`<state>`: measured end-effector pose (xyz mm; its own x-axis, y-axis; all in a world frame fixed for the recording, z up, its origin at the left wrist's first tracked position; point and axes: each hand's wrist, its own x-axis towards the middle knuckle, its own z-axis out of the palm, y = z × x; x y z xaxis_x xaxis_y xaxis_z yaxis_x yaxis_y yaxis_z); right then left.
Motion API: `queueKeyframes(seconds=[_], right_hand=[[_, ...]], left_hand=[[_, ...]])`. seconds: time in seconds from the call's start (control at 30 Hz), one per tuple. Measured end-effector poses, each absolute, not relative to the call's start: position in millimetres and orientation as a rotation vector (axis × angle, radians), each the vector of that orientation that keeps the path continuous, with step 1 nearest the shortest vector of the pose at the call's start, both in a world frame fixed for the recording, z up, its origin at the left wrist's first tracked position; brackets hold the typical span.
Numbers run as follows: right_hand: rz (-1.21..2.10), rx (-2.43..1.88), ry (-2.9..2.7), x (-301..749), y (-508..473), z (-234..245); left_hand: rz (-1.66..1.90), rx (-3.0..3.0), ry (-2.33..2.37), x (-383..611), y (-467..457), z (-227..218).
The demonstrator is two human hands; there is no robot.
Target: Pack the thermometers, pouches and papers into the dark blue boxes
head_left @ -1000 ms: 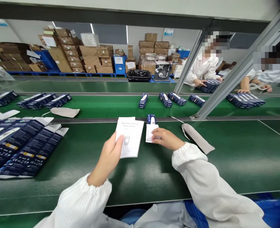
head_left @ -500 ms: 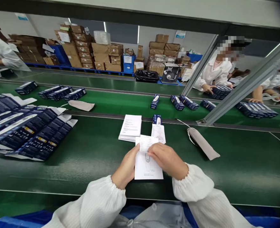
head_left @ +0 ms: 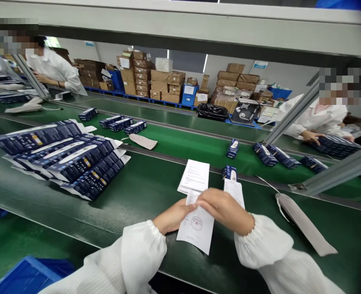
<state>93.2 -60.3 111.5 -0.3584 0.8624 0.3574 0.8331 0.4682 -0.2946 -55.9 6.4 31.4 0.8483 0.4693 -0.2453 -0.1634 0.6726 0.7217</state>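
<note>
Between my hands, close to me over the green belt, is a white printed slip (head_left: 195, 235) with a round red stamp, its lower end hanging toward me. My left hand (head_left: 176, 214) pinches its left edge. The fingers of my right hand (head_left: 226, 209) are closed on its upper part. Whether a booklet lies beneath the slip is hidden. Just beyond sits a stack of white leaflets (head_left: 195, 173). Right of that stack, another printed slip (head_left: 234, 191) leans against or lies by a small blue box (head_left: 230, 173), partly behind my right hand.
Flattened blue cartons (head_left: 82, 157) are piled at the left. A grey drawstring pouch (head_left: 307, 224) lies at the right, another pouch (head_left: 142, 141) farther back. Blue boxes (head_left: 264, 154) stand along the far belt. A metal post (head_left: 339, 175) rises at right; co-workers handle boxes beyond.
My view has swung left. The booklet cover that showed under the small slip is out of sight; the slip with the red stamp now faces up, stretched downward between my hands.
</note>
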Motion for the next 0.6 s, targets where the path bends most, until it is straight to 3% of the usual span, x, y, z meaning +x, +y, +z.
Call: queueKeyframes(seconds=[0.1,0.2,0.4,0.6], right_hand=[[0.033,-1.464,-2.248,82.8,1.4,140.0],[0.207,-1.607,-2.307,65.1,84.5,146.4],[0.403,-2.012,-1.994,33.2,233.1,104.2],[0.578,-2.159,-1.695,20.3,287.0,79.2]], left_hand=[[0.242,0.793,0.394,-62.0,26.8,19.2],[0.131,0.817,0.337,-64.3,35.7,8.8],[0.136,0.717,0.344,-62.6,34.5,-13.5],[0.172,0.705,0.338,-56.3,35.4,-27.2]])
